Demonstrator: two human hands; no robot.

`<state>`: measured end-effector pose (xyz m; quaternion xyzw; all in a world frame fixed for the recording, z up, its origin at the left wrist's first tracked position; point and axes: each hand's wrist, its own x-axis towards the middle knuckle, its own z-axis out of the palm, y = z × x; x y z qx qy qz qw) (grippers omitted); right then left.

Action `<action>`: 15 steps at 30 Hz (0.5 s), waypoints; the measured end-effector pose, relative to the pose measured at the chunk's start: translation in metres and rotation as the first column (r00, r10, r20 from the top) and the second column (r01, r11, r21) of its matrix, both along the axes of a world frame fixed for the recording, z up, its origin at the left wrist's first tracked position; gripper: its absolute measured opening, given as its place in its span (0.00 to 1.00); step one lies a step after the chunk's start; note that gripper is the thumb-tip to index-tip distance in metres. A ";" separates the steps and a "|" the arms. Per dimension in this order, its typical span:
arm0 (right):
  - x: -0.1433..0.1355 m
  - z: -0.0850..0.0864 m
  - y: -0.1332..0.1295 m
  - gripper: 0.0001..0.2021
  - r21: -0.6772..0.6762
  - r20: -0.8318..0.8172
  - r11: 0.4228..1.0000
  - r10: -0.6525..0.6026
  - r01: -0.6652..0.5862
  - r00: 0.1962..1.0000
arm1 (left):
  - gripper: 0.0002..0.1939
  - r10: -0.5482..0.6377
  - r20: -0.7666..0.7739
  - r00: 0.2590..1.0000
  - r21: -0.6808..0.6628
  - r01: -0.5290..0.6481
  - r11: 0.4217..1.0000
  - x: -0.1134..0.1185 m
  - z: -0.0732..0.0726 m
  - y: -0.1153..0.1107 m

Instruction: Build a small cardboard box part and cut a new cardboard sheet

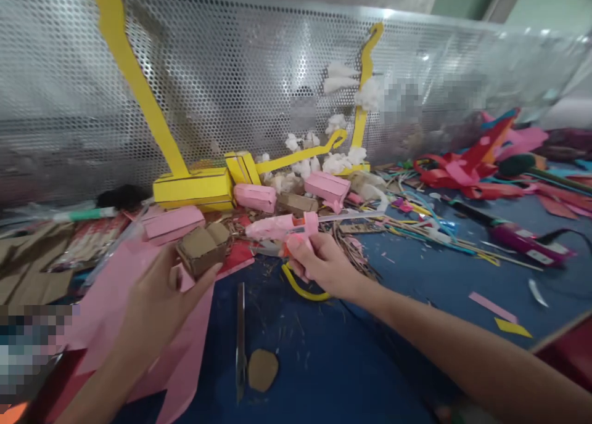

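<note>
My left hand (161,297) holds a small brown cardboard box (203,247) between thumb and fingers, above pink paper (108,301). My right hand (319,260) is closed around the handle of a pink glue gun (272,227), whose nozzle points left toward the box without touching it. A clear glue stick (351,215) sticks out of the gun's back. Below the hands, a long thin metal tool (240,344) lies beside a round cardboard piece (263,370) on the blue table (333,362). A curved yellow strip (303,286) rests under my right hand.
Yellow paper-covered shapes (192,190), pink boxes (254,197) and white fluff (342,161) stand along a perforated metal panel (254,60). At the right lie a purple tool (527,242) with a cord, red and pink scraps (467,171) and thin sticks. Flat cardboard (34,257) lies at left.
</note>
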<state>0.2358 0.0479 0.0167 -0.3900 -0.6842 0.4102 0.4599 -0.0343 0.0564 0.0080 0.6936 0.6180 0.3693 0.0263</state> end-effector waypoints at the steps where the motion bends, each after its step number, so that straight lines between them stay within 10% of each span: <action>1: -0.001 -0.001 0.000 0.26 -0.003 -0.001 1.000 0.008 -0.008 1.000 | 0.25 0.001 -0.010 1.000 0.006 -0.001 1.000 -0.001 -0.001 0.000; 9: -0.005 -0.006 0.000 0.26 -0.035 -0.095 0.999 -0.029 0.026 0.995 | 0.29 -0.025 0.156 0.987 -0.039 0.031 0.999 0.003 0.003 0.000; 15: -0.006 -0.005 0.004 0.25 -0.004 -0.159 0.998 -0.063 0.063 0.985 | 0.26 -0.086 0.767 0.635 -0.079 0.227 0.971 -0.002 0.018 0.005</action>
